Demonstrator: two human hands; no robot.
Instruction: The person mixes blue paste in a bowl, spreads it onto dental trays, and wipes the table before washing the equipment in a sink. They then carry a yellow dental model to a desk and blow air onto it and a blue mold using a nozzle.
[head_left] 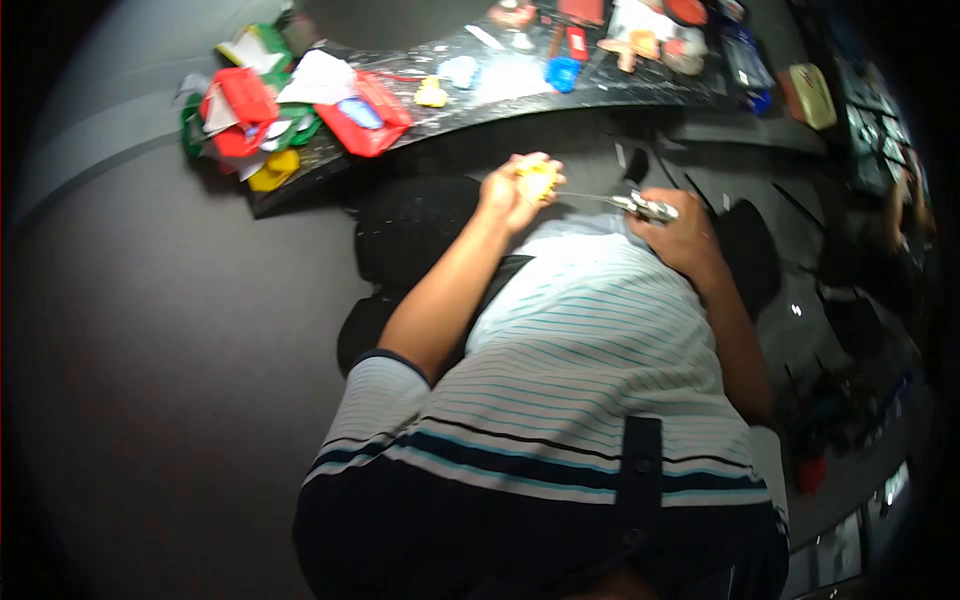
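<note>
My left hand (513, 195), palm up in front of my lap, holds a small yellow piece (537, 181) with its fingers curled round it. To the right, my right hand (680, 228) grips a metallic tool (645, 207). A thin, light line (585, 196) runs from the tool to the yellow piece; whether it is a shaft or a wire is hard to tell. Both hands are in the air, below the near edge of the table (470, 124), and they do not touch each other.
Red, green and yellow bags with papers lie at the table's left, including a red pouch (377, 118). A yellow lump (431, 92), a blue item (563, 73) and several small parts are on the table. A yellow-topped box (812, 96) is at the right.
</note>
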